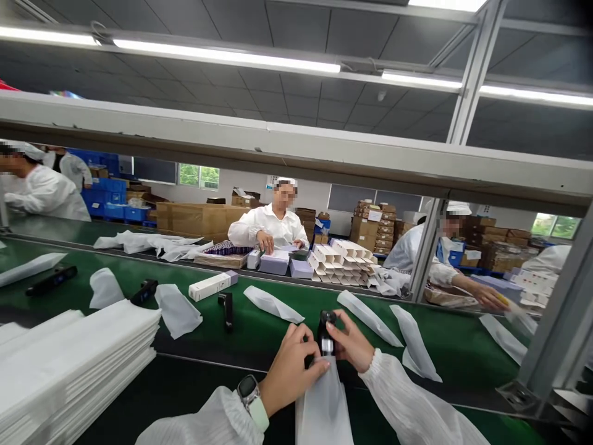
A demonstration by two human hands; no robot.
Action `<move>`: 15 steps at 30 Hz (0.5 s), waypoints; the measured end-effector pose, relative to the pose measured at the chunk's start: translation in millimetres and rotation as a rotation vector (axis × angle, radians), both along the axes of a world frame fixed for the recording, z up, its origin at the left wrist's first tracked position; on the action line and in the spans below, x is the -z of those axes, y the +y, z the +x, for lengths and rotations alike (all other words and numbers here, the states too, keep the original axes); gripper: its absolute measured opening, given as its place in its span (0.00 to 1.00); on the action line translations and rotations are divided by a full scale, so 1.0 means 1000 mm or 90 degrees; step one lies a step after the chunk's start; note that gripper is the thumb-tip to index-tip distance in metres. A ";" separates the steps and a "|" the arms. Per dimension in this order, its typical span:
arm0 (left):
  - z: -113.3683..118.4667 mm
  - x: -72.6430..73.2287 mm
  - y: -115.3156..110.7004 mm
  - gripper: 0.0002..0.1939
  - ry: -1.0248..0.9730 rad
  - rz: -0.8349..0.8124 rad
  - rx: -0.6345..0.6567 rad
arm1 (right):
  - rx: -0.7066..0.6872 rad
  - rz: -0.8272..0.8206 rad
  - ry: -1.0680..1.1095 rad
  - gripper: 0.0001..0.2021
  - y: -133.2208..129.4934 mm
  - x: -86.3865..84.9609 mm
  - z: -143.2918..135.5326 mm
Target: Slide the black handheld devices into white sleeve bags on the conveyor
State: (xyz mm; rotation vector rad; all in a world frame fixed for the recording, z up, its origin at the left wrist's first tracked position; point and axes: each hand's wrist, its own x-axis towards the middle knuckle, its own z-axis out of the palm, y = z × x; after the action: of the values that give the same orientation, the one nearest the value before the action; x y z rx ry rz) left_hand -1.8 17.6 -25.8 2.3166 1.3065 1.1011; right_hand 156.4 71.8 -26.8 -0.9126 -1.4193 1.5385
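A black handheld device (327, 330) with a rounded top stands upright between my hands, its lower part inside a translucent white sleeve bag (324, 408). My left hand (294, 364) pinches the bag's mouth at its left edge, thumb across the front. The fingers and thumb of my right hand (354, 340) close round the device's upper right side. What the bag hides of the device's lower end I cannot make out. A watch with a pale green strap (254, 402) is on my left wrist.
A thick stack of white sleeve bags (92, 364) lies at left. On the green conveyor belt (273, 287) are a similar black device (225, 312), a white box (213, 285) and several filled-looking bags (370, 318). A metal post (563, 290) rises at right; co-workers sit opposite.
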 end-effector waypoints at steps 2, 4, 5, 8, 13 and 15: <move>0.001 -0.014 0.001 0.11 -0.083 -0.029 -0.005 | -0.118 0.013 0.028 0.18 -0.003 0.003 0.001; 0.000 -0.028 0.000 0.12 -0.142 -0.051 -0.009 | -0.264 0.035 0.029 0.21 -0.008 0.006 0.001; 0.000 -0.033 -0.001 0.12 -0.160 -0.061 -0.006 | -0.331 0.047 0.012 0.22 -0.010 0.008 0.001; -0.002 -0.035 -0.002 0.12 -0.204 -0.076 0.014 | -0.359 0.069 0.001 0.19 -0.008 0.007 0.001; -0.002 0.005 0.005 0.13 -0.208 -0.107 -0.055 | 0.184 0.146 0.093 0.18 0.044 -0.016 0.030; -0.002 0.024 0.008 0.13 -0.098 -0.176 -0.069 | 0.356 0.212 0.027 0.21 0.073 -0.018 0.050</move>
State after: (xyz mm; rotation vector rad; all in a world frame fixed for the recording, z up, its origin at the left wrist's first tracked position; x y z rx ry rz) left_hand -3.9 25.3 -49.8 1.9440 1.4369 1.0332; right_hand 206.8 145.1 -9.1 -0.9568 -1.2053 0.8727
